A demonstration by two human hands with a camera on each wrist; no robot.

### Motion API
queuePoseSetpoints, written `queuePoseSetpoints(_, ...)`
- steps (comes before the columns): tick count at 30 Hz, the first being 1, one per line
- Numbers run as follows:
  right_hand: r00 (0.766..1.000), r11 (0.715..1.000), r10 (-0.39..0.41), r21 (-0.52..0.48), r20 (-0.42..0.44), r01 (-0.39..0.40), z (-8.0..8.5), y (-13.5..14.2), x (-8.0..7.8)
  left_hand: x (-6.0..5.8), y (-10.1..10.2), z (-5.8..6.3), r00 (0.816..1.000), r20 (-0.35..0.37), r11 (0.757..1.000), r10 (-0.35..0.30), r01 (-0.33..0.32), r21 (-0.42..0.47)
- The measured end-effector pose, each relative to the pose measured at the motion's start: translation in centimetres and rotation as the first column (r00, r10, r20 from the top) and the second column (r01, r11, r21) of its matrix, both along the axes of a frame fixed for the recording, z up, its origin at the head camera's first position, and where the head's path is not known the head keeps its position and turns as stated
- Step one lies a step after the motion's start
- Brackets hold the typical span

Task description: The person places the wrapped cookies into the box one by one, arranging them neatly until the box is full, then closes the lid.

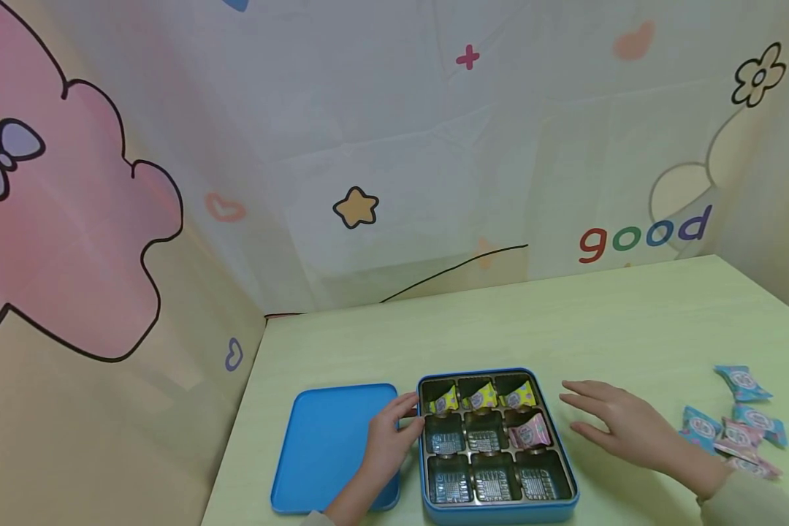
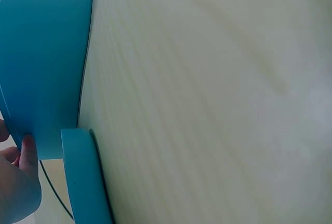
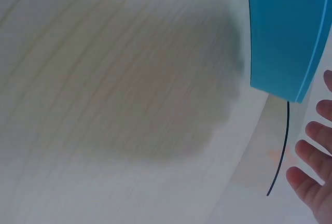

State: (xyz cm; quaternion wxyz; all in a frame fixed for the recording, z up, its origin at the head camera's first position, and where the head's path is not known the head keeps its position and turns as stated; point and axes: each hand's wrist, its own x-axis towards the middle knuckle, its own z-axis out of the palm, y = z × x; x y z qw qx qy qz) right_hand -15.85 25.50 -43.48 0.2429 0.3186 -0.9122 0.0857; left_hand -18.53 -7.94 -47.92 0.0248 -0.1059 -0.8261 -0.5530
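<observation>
A blue tin (image 1: 500, 514) with a dark divided insert stands in front of me on the table. Each back-row compartment holds a yellow-wrapped candy (image 1: 482, 397). A pink-wrapped candy (image 1: 531, 432) sits in the middle row's right compartment; the middle row's other two and the front row hold nothing. My left hand (image 1: 391, 432) touches the tin's left side, its thumb against the blue wall (image 2: 46, 68) in the left wrist view. To the right of the tin my right hand (image 1: 621, 424) hovers with fingers extended and spread, holding nothing; its fingers (image 3: 314, 156) also show apart from the tin in the right wrist view.
The flat blue lid (image 1: 329, 438) lies left of the tin, partly under my left forearm. Several blue- and pink-wrapped candies (image 1: 739, 438) lie loosely piled at the right, beyond my right wrist. A printed cloth (image 1: 401, 146) hangs behind the pale table (image 1: 631, 321).
</observation>
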Motion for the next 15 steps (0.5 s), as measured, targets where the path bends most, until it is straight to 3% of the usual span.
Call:
queuePoseSetpoints(7,0.998,0.999,-0.052,-0.005,0.022,0.052,0.3,0.9,0.0,0.1,0.0,0.1,1.000,-0.011,1.000,-0.005,0.005,0.001)
queuePoseSetpoints(13,0.996,0.997,-0.080,-0.009,0.043,0.081,0.2,1.6,-0.1,1.5,0.4,3.0,1.000,0.001,1.000,-0.015,0.015,0.026)
queuePoseSetpoints(15,0.995,0.996,-0.090,-0.009,0.051,0.090,0.1,1.9,-0.1,1.4,0.4,2.9,1.000,0.005,0.999,-0.016,0.016,0.032)
